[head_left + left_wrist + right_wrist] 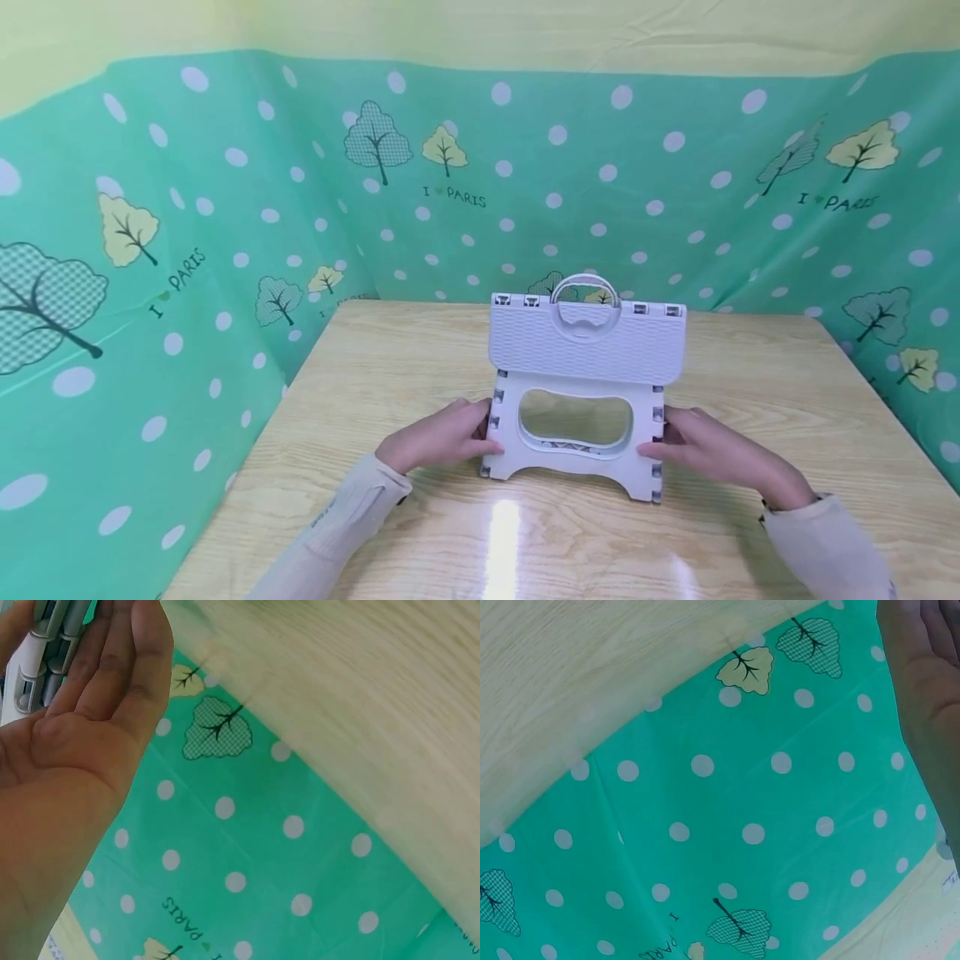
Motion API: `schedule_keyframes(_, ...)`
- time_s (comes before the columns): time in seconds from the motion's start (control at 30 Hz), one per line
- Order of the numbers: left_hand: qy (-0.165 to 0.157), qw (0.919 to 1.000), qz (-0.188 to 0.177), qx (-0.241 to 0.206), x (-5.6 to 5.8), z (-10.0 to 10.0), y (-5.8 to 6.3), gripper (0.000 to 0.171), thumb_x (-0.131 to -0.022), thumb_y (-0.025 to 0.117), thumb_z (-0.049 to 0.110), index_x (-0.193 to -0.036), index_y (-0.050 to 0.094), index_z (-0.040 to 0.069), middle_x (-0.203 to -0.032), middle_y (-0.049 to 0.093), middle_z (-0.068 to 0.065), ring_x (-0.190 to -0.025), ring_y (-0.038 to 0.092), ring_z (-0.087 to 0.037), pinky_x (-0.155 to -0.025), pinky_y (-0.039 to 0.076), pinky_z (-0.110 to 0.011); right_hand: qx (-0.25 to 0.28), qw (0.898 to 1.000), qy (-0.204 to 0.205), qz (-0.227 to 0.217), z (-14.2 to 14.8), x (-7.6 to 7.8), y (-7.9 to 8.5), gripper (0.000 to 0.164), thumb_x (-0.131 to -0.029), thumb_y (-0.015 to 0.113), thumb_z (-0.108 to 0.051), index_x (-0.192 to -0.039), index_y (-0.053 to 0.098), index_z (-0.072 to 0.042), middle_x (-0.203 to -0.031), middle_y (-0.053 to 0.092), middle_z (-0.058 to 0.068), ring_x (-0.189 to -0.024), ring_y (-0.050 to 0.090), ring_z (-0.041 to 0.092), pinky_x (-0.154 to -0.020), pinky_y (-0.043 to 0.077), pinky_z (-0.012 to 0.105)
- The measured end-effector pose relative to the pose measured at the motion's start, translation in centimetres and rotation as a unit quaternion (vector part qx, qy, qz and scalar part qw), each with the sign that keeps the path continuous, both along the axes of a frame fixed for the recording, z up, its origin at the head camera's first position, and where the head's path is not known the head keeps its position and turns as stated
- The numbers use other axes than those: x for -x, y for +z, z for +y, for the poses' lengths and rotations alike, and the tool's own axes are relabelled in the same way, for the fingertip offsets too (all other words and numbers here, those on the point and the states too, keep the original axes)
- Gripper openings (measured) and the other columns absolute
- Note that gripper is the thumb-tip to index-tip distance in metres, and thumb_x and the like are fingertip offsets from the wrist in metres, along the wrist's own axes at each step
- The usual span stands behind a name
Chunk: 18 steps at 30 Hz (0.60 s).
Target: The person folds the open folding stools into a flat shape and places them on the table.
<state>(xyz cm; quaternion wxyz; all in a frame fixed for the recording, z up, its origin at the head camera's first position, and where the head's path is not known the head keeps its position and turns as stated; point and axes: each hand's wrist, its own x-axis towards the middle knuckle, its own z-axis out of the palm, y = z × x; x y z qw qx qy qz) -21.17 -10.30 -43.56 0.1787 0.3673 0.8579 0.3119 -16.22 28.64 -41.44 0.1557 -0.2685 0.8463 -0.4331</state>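
A pale plastic folding stool (pixel 585 354) stands on the wooden table in the head view. Its textured top panel hangs down in front, with a looped carry handle (pixel 617 292) at the upper edge. Below it is the leg panel with a wide oval opening. My left hand (pixel 447 433) grips the left side of this panel, thumb on the front face and fingers behind. On the opposite side my right hand (pixel 708 448) holds the edge the same way. In the left wrist view, hinge pieces of the stool (pixel 34 671) show between thumb and fingers.
The light wooden table (pixel 390 358) extends around the stool. Behind and at both sides hangs a green cloth (pixel 450 242) with white dots and printed trees. A bright reflection lies on the table in front of the stool.
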Motion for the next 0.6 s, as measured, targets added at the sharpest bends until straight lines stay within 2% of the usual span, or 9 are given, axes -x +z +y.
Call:
schedule_keyframes(0.2,-0.018,0.9977,-0.065,-0.002,-0.1,-0.2,-0.6,0.027,-0.09,0.076,0.028,-0.111,0.063,0.016,-0.085,0.068,0.013,-0.07,0.058,-0.001,-0.061,0.05,-0.02,-0.036,0.999,0.004,-0.023,0.2,0.2,-0.4,0.036,-0.099,0.063,-0.025,-0.12,0.059,0.003,-0.098,0.07,0.0,-0.087,0.066,0.009,-0.074,0.056,0.028)
schedule_keyframes(0.37,-0.025,0.9911,-0.128,0.025,-0.6,0.0,-0.8,0.016,-0.09,0.075,0.031,-0.096,0.066,0.018,-0.073,0.07,0.007,-0.061,0.061,-0.006,-0.053,0.047,-0.02,-0.074,0.996,0.001,-0.055,0.5,0.0,-0.8,0.03,-0.099,0.064,-0.027,-0.111,0.06,0.0,-0.093,0.067,0.001,-0.084,0.062,0.01,-0.07,0.053,0.027)
schedule_keyframes(0.47,-0.027,0.9888,-0.135,0.058,-1.0,0.5,-0.7,0.02,-0.091,0.074,0.036,-0.085,0.066,0.018,-0.064,0.068,0.003,-0.055,0.061,-0.009,-0.052,0.045,-0.019,-0.091,0.991,-0.005,-0.094,0.7,-0.4,-1.1,0.028,-0.098,0.065,-0.028,-0.103,0.059,-0.001,-0.086,0.065,0.003,-0.076,0.061,0.014,-0.064,0.052,0.028)
schedule_keyframes(0.6,-0.042,0.9865,-0.13,0.09,-1.3,1.1,-0.6,0.032,-0.09,0.072,0.04,-0.075,0.066,0.013,-0.058,0.067,0.001,-0.052,0.064,-0.013,-0.057,0.05,-0.02,-0.103,0.986,-0.001,-0.134,0.9,-0.8,-1.4,0.027,-0.097,0.066,-0.028,-0.095,0.058,-0.002,-0.079,0.062,0.004,-0.068,0.062,0.019,-0.059,0.051,0.029)
